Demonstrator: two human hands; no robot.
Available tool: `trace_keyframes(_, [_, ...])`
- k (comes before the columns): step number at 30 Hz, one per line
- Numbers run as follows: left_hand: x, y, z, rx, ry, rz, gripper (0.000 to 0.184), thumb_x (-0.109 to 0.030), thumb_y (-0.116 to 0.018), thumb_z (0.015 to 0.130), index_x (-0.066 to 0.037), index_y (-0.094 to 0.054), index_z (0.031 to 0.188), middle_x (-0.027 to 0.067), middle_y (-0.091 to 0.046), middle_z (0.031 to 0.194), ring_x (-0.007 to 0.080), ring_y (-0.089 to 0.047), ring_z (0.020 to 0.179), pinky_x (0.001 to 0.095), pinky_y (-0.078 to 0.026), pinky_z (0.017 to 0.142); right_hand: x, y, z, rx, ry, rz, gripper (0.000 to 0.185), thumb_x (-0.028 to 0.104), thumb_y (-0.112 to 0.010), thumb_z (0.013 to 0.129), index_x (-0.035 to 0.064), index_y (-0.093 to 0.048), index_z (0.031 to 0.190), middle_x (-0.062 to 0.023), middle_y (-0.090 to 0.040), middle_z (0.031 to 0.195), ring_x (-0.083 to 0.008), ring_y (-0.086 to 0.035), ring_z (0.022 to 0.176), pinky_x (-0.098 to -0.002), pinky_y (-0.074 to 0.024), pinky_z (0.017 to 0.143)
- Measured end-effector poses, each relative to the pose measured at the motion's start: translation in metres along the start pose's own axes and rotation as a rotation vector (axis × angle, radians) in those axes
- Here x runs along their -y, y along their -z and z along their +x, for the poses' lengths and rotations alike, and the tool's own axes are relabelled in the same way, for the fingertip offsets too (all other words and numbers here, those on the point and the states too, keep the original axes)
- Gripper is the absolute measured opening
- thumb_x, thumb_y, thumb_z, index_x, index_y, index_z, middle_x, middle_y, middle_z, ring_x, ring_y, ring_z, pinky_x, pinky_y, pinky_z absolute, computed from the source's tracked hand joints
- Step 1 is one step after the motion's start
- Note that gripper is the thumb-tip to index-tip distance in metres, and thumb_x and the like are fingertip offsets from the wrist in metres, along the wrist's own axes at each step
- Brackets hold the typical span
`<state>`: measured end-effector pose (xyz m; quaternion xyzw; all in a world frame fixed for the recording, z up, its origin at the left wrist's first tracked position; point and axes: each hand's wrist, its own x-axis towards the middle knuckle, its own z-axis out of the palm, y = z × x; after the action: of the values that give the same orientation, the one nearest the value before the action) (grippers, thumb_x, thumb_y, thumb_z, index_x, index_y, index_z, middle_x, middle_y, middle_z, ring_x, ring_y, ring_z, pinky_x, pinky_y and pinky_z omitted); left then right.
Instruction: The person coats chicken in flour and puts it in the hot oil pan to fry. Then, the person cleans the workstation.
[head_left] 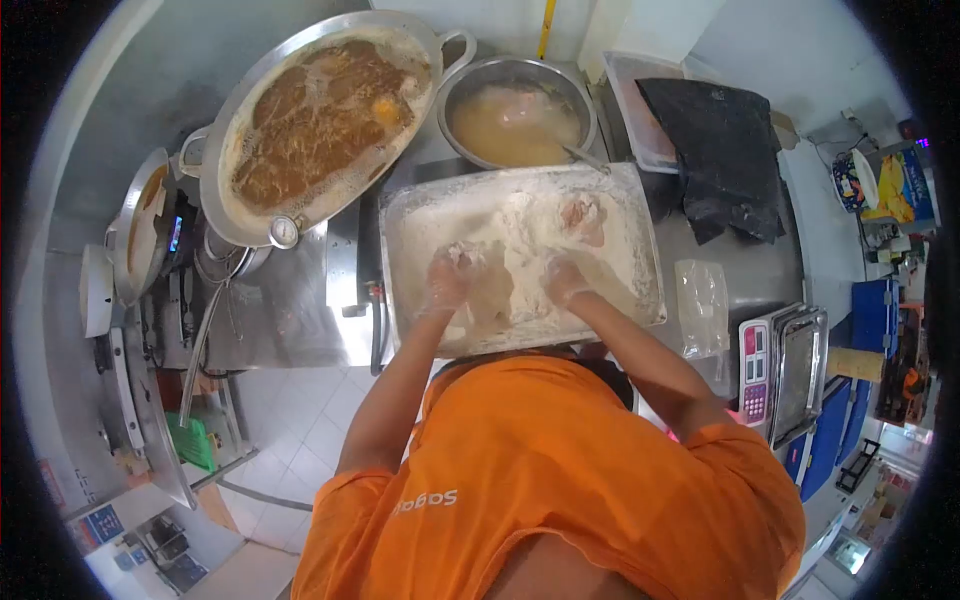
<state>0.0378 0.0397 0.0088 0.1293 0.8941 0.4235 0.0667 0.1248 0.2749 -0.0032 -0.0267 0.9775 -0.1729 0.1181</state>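
Note:
A rectangular metal tray [657, 280] of white flour [520, 220] lies in front of me. My left hand [449, 282], in a clear plastic glove, is over its left side with the fingers curled at a whitish, flour-covered lump [466, 254]. Flour hides what that lump is. My right hand [566, 280], also gloved, dips into the flour right of the middle, its fingertips partly buried. Beyond it, a pinkish piece of raw meat [580, 214] sits in the flour, partly coated.
A large two-handled pan of bubbling brown oil [330, 125] with a dial thermometer [284, 232] stands at upper left. Behind the tray is a steel bowl [592, 125] of cloudy liquid and meat. A black plastic sheet [715, 150], clear bag [702, 305] and scale [755, 370] are right.

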Motion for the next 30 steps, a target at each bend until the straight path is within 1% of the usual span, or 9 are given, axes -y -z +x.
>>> trace_keyframes(3, [-0.02,-0.006,0.002,-0.05,-0.08,-0.043,0.022,-0.023,-0.071,0.08,-0.006,-0.069,0.094,0.0135,-0.067,0.084,0.0301,-0.063,0.076,0.04,-0.051,0.07,0.032,0.038,-0.006,-0.199,0.007,0.115,0.036,0.023,-0.05,0.093,-0.0011,-0.061,0.117,-0.0237,-0.064,0.109,-0.0396,-0.063,0.099,-0.0466,-0.0495,0.088])
trace_keyframes(8, [-0.001,-0.041,0.007,-0.121,-0.294,0.19,0.02,-0.023,-0.063,0.085,-0.008,-0.07,0.097,0.0175,-0.067,0.092,0.0371,-0.063,0.085,0.0441,-0.051,0.076,0.036,0.034,-0.004,0.273,-0.079,-0.025,0.041,0.018,-0.052,0.089,-0.0005,-0.059,0.125,-0.0254,-0.065,0.108,-0.0406,-0.064,0.097,-0.0491,-0.0467,0.09])
trace_keyframes(11, [0.024,-0.05,0.012,-0.019,-0.104,0.122,0.023,-0.025,-0.065,0.084,-0.008,-0.07,0.098,0.0181,-0.067,0.093,0.037,-0.064,0.085,0.0441,-0.051,0.077,0.016,0.018,0.002,0.007,-0.176,0.036,0.04,0.018,-0.052,0.089,-0.0006,-0.058,0.123,-0.0257,-0.065,0.103,-0.0405,-0.063,0.096,-0.0501,-0.0466,0.089])
trace_keyframes(14, [-0.02,-0.023,0.005,0.045,0.033,0.013,0.028,-0.029,-0.068,0.081,-0.007,-0.069,0.099,0.0193,-0.067,0.093,0.0373,-0.064,0.085,0.0443,-0.051,0.076,-0.015,0.011,0.009,-0.198,-0.046,0.082,0.044,0.022,-0.056,0.088,-0.0019,-0.057,0.124,-0.0264,-0.065,0.105,-0.0423,-0.063,0.1,-0.0482,-0.0465,0.092])
trace_keyframes(20, [-0.07,-0.02,0.002,0.139,-0.108,-0.098,0.036,-0.032,-0.072,0.077,-0.003,-0.068,0.098,0.0217,-0.066,0.087,0.0378,-0.064,0.083,0.0444,-0.05,0.074,-0.011,0.009,0.027,0.016,0.047,0.229,0.046,0.021,-0.053,0.086,-0.0011,-0.053,0.126,-0.0271,-0.066,0.098,-0.0425,-0.063,0.093,-0.0481,-0.0507,0.082])
trace_keyframes(21, [-0.068,-0.02,0.001,0.15,-0.115,-0.011,0.035,-0.032,-0.076,0.077,-0.004,-0.065,0.095,0.0143,-0.066,0.082,0.0279,-0.062,0.073,0.0387,-0.051,0.07,-0.005,0.015,0.021,0.04,0.071,0.227,0.048,0.022,-0.056,0.084,0.0003,-0.053,0.127,-0.0265,-0.065,0.102,-0.0415,-0.062,0.095,-0.0471,-0.0499,0.084])
trace_keyframes(24, [-0.063,-0.015,-0.009,0.279,0.081,-0.27,0.037,-0.029,-0.076,0.079,-0.003,-0.063,0.102,0.0123,-0.068,0.089,0.0258,-0.064,0.08,0.0377,-0.052,0.075,0.007,0.02,0.007,0.129,0.081,0.177,0.052,0.023,-0.06,0.082,0.004,-0.053,0.13,-0.0251,-0.064,0.112,-0.0388,-0.062,0.099,-0.0445,-0.0485,0.089])
trace_keyframes(27, [-0.067,0.002,-0.013,0.233,0.192,-0.232,0.04,-0.034,-0.076,0.075,-0.003,-0.066,0.099,0.0166,-0.071,0.101,0.0281,-0.068,0.094,0.0379,-0.052,0.083,0.007,0.008,0.025,0.199,0.032,0.107,0.055,0.024,-0.061,0.082,0.005,-0.051,0.132,-0.0245,-0.064,0.113,-0.037,-0.063,0.101,-0.0428,-0.0487,0.09])
trace_keyframes(30, [-0.032,-0.002,-0.014,0.223,0.231,-0.148,0.036,-0.033,-0.075,0.077,-0.005,-0.066,0.098,0.0152,-0.07,0.101,0.0279,-0.067,0.092,0.038,-0.052,0.083,0.01,0.024,0.038,0.21,0.072,0.232,0.054,0.024,-0.061,0.083,0.0056,-0.052,0.132,-0.0228,-0.066,0.111,-0.0341,-0.064,0.1,-0.0407,-0.0492,0.09])
